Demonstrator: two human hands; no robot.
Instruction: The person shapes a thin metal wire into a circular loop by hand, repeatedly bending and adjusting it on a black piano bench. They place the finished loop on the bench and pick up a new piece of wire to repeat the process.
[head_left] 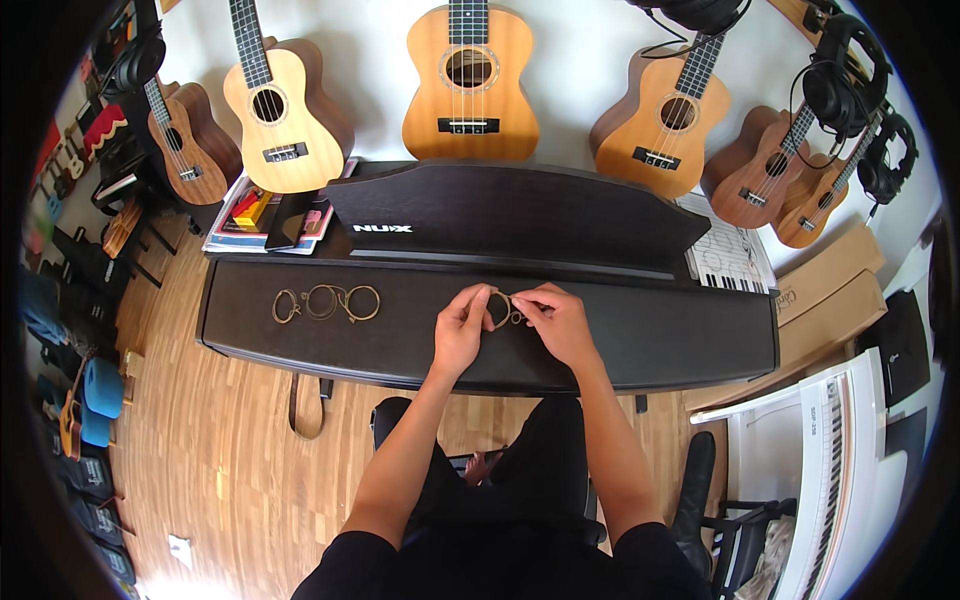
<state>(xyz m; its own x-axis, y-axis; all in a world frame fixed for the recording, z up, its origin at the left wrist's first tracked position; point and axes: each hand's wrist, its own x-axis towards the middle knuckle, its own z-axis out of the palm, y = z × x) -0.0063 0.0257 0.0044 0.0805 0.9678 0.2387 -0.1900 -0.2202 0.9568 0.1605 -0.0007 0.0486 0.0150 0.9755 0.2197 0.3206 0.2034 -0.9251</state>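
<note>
Over the closed lid of a dark brown digital piano (660, 335), both my hands hold one coiled, bronze-coloured guitar string (509, 309). My left hand (460, 328) pinches the left side of its loop between thumb and fingers. The fingertips of my right hand (558, 322) close on the right side, by a small twisted end. Left of my hands, three more coils lie in a row on the lid: a small coil (276, 307), a darker middle coil (308, 301) and a larger coil (379, 303). My fingers partly hide the held string.
Ukuleles, among them a central one (500, 95), hang along the wall behind the piano. A black phone (289, 222) lies on papers at the back left; printed sheets (730, 250) lie back right. Cardboard boxes (835, 310) and a white keyboard (825, 480) stand at right.
</note>
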